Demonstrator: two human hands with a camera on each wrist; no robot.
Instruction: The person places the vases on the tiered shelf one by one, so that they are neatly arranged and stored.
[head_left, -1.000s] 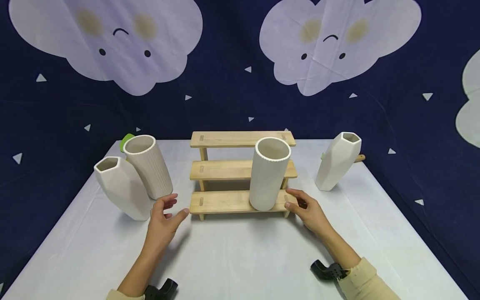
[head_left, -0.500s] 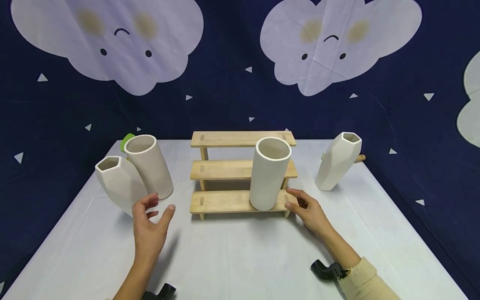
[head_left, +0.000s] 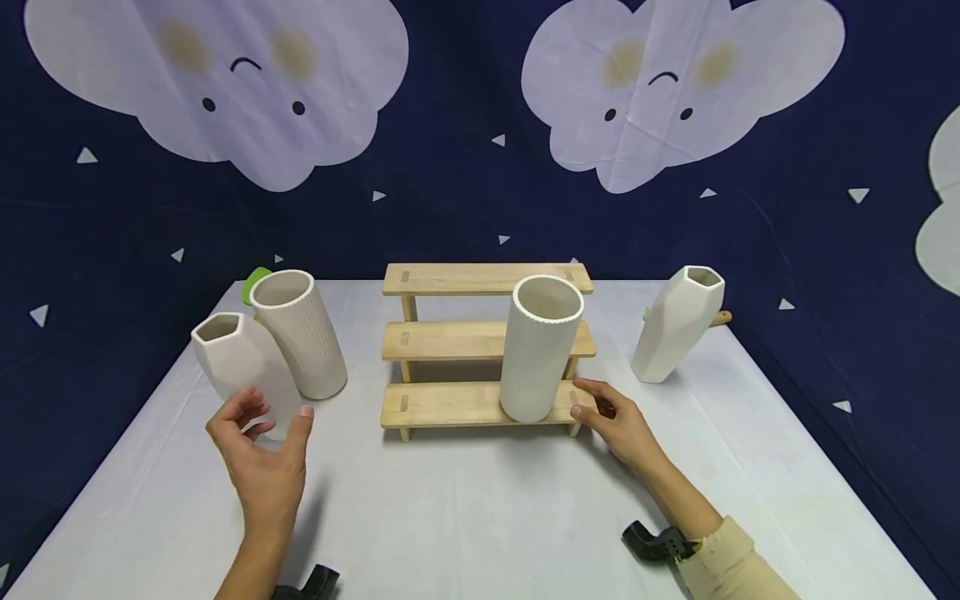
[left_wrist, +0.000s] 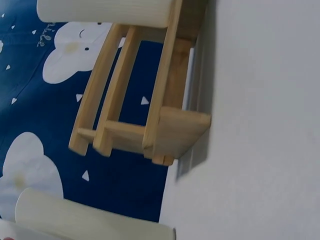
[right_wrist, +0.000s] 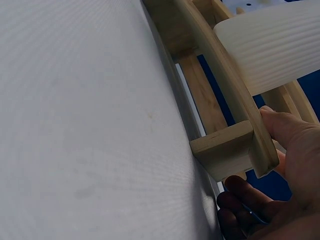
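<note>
Wooden step shelf [head_left: 442, 402] sits mid-way across the counter [head_left: 450, 517], and the left grip [head_left: 262, 467] just swung away from its left end, now loose and empty right by the near side of the angular vase [head_left: 251, 354]. So I'd guess only the right grip [head_left: 621, 425], pinching its right end low down, is steadying it. Long axis runs left to right, low side near, tall side far.

We have room between our left hand [head_left: 262, 471] and the stand [head_left: 442, 340]; a ribbed vase [head_left: 538, 358] blocks the right of its bottom shelf [head_left: 450, 403].
</note>
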